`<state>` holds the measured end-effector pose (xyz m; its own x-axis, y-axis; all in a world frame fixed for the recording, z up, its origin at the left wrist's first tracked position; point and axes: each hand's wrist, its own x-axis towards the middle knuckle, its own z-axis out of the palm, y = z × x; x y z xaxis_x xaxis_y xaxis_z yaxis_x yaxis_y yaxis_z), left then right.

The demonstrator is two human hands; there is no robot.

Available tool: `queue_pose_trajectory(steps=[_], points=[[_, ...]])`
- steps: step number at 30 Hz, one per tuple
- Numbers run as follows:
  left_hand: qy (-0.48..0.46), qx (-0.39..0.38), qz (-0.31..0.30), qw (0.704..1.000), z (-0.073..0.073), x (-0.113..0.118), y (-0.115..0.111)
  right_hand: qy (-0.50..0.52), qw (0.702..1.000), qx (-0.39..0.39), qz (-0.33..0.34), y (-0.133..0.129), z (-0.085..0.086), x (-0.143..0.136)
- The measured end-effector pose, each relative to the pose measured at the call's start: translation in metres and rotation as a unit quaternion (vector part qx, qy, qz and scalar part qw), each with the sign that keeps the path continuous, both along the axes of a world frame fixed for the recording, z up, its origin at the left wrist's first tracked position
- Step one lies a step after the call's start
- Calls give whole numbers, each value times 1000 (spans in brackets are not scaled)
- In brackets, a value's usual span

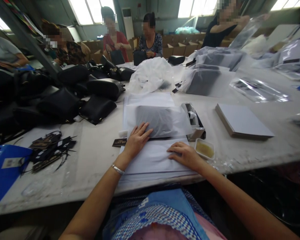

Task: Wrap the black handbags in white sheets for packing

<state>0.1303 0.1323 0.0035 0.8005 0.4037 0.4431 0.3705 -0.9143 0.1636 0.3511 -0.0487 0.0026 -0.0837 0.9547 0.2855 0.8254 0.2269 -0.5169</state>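
Note:
A dark flat item wrapped in thin white tissue paper (162, 118) lies before me on a stack of white paper sheets (150, 163). My left hand (138, 138) rests on its near left part, fingers stretched out and spread. Lower right, my right hand (186, 155) lies on the sheets with fingers slightly bent and apart; a small grey patch under them is unclear. A black hang tag (119, 142) with gold lettering sticks out by my left wrist. Close to my right hand are a small tub of yellowish material (204, 148) and an open box (190, 115).
Black handbags (60, 103) are piled at left, with loose tags (50, 146) and a blue bin (6, 170) nearer. A stack of grey boards (243, 121), clear plastic bags (260, 90) and wrapped items (205, 81) lie right. Several co-workers (150, 41) are across the table.

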Motion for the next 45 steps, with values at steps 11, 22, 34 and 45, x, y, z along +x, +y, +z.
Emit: queue_pose_trajectory(steps=[11, 22, 34, 45], points=[[-24, -130, -16, 991, 19, -3, 4, 111, 989, -95, -5, 16, 22, 6], [199, -140, -34, 969, 78, -10, -2, 32, 996, -32, -72, 47, 64, 17], [126, 116, 9, 985, 28, -7, -16, -255, 955, 149, -12, 55, 25, -11], [96, 68, -10, 993, 34, -15, 2, -190, 981, 5, -33, 61, 21, 15]])
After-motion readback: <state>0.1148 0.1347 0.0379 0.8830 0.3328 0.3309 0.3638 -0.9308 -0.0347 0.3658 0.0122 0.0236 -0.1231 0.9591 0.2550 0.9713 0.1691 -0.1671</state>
